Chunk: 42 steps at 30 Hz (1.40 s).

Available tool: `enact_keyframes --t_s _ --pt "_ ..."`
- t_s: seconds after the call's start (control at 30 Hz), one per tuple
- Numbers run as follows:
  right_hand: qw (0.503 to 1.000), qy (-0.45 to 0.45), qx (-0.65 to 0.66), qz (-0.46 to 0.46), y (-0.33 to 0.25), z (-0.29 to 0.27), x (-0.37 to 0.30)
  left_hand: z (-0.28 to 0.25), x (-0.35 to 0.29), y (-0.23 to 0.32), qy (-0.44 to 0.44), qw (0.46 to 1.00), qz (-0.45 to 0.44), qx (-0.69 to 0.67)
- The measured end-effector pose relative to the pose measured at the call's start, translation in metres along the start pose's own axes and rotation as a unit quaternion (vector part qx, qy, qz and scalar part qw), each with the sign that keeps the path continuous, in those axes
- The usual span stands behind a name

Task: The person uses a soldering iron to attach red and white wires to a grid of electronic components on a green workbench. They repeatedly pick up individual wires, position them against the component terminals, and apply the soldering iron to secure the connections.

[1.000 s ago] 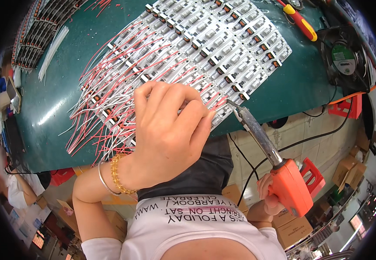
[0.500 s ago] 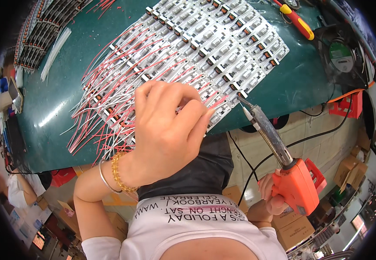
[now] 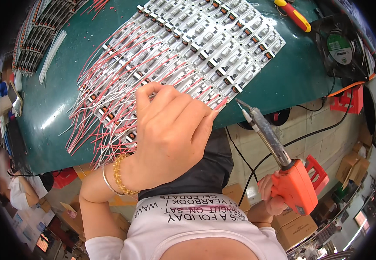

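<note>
My left hand (image 3: 170, 125), with bracelets at its wrist, reaches over the near edge of a panel of small white circuit boards (image 3: 216, 39). Thumb and forefinger are pinched on a red wire (image 3: 222, 103), whose end lies at the panel's right corner. In my right hand (image 3: 271, 195) is a soldering gun (image 3: 298, 186) with an orange handle. Its tip points up and left, just off that corner of the panel. Many red and white wires (image 3: 105, 82) fan out leftward from the boards, and my left hand hides part of them.
A dark green table (image 3: 45, 138) carries everything. Upper left are a stack of board strips (image 3: 49, 28) and a white wire bundle (image 3: 52, 54). A red-yellow screwdriver (image 3: 298, 18) and a black fan (image 3: 339, 47) stand upper right. A black cable (image 3: 302, 138) hangs below the edge.
The panel has slid a little left. The soldering tip now sits slightly apart from the panel's corner, where it was closer before. My left hand has shifted slightly and keeps its pinch.
</note>
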State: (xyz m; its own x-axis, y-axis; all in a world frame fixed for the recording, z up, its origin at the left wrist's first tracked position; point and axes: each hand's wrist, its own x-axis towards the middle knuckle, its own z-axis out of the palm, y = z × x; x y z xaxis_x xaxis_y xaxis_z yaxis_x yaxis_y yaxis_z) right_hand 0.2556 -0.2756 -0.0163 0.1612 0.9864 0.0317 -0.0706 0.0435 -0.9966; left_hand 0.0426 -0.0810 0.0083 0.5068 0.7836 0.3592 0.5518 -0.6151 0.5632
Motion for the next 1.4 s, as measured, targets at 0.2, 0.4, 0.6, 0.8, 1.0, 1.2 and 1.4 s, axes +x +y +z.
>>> enact_keyframes --t_s 0.2,0.4,0.6,0.8,1.0,1.2,1.4 --pt "0.992 0.107 0.023 0.057 -0.006 0.018 0.004 -0.001 0.0 -0.001 -0.01 1.0 -0.002 -0.007" --pt "0.992 0.114 0.0 0.057 -0.008 0.018 0.003 -0.001 0.004 -0.002 -0.025 1.0 0.006 -0.014" --pt "0.974 0.15 -0.168 0.029 0.003 0.007 -0.022 -0.003 0.004 -0.003 -0.038 0.999 0.002 -0.006" --pt "0.995 0.07 -0.046 0.045 -0.006 0.003 -0.012 -0.005 0.003 -0.003 -0.043 0.999 -0.001 0.001" --pt "0.998 0.054 -0.021 -0.006 -0.003 0.009 0.0 -0.004 0.003 -0.004 -0.037 0.999 0.005 -0.004" --pt "0.997 0.064 0.008 -0.03 -0.001 0.015 0.014 -0.01 0.005 -0.003 -0.049 0.997 -0.001 -0.058" --pt "0.998 0.033 0.028 -0.05 0.003 0.022 0.04 -0.009 0.001 -0.011 -0.038 0.997 0.053 -0.044"
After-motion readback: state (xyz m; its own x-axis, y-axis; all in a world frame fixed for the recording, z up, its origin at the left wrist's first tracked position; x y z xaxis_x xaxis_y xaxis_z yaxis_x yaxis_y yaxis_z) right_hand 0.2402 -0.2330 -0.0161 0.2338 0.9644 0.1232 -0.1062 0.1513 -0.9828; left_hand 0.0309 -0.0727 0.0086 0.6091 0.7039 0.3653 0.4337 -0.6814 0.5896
